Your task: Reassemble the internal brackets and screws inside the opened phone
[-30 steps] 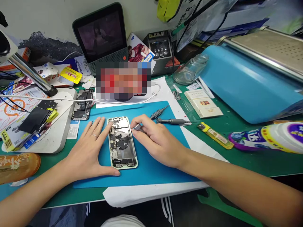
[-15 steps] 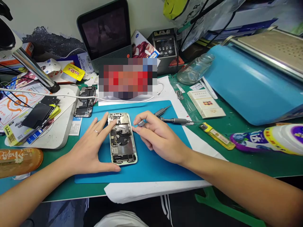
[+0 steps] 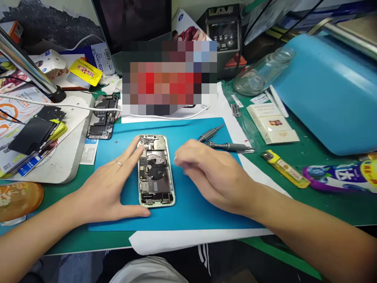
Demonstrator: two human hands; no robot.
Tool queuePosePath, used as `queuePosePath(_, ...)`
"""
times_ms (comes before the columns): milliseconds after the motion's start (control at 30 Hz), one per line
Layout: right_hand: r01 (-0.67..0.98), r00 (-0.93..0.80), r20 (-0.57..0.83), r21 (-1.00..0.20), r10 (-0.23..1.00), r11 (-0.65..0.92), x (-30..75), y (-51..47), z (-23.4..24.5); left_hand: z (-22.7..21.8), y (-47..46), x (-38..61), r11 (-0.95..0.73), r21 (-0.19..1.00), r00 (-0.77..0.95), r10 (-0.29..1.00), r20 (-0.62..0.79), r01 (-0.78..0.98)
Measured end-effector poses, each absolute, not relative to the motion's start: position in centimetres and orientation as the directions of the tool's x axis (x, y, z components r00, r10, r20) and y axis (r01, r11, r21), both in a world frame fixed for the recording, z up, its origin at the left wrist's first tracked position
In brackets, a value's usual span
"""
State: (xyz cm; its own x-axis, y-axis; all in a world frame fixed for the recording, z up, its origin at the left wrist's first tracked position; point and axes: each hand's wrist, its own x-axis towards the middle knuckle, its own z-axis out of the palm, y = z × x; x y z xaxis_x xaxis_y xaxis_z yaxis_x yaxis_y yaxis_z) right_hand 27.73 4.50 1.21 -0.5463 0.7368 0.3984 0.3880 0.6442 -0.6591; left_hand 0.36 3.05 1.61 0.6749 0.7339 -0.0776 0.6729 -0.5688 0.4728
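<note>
At left, left hand (image 3: pixel 106 188) with wide grip, fingertips (image 3: pixel 140 150) at upper left edge of opened smartphone (image 3: pixel 157 173), lying on blue mat (image 3: pixel 193 216). Next, curled right hand (image 3: pixel 216 175), apart from opened smartphone; cannot tell if holding something in the grip. Beyond, two precision screwdrivers (image 3: pixel 234 147).

Right hand (image 3: pixel 216 179) drawn back from right edge of opened phone (image 3: pixel 155 186); silver-capped tool now hidden.

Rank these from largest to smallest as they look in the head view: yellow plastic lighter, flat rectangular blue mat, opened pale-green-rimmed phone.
1. Flat rectangular blue mat
2. Opened pale-green-rimmed phone
3. Yellow plastic lighter
</note>
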Motion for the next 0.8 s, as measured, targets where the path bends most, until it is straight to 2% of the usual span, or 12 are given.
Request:
queuePosePath(67, 0.361, -0.636, 0.438, -0.559, 0.636, 0.746, 28.2, 4.4, 1.3, 1.5, 3.1, 0.2, -0.574, 0.479, 0.681, 0.729, -0.07, 0.664)
queuePosePath(167, 0.316, -0.746, 0.416, -0.467, 0.52, 0.826, 28.8, 3.9, 1.0, 1.2, 3.3, 0.2, -0.576, 0.488, 0.684, 0.727, -0.061, 0.656)
queuePosePath(300, 0.308, -0.787, 0.447, -0.313, 0.425, 0.899, 28.9, 3.4, 1.0, 1.0, 3.3, 0.1, -0.58, 0.48, 0.687, 0.724, -0.068, 0.658)
queuePosePath(367, 0.305, -0.835, 0.398, -0.238, 0.379, 0.922, 28.7, 3.6, 1.3, 1.1, 3.2, 0.1, -0.578, 0.465, 0.681, 0.728, -0.078, 0.671)
queuePosePath(433, 0.308, -0.861, 0.346, -0.23, 0.373, 0.923, 28.4, 3.8, 1.7, 1.1, 3.1, 0.1, -0.573, 0.464, 0.675, 0.734, -0.077, 0.676)
queuePosePath(567, 0.317, -0.87, 0.291, -0.286, 0.397, 0.904, 28.0, 3.9, 1.8, 1.0, 3.0, 0.2, -0.569, 0.481, 0.673, 0.737, -0.063, 0.667)
queuePosePath(800, 0.323, -0.895, 0.222, -0.274, 0.387, 0.906, 27.9, 3.9, 1.6, 0.9, 3.1, 0.2, -0.564, 0.488, 0.674, 0.736, -0.068, 0.666)
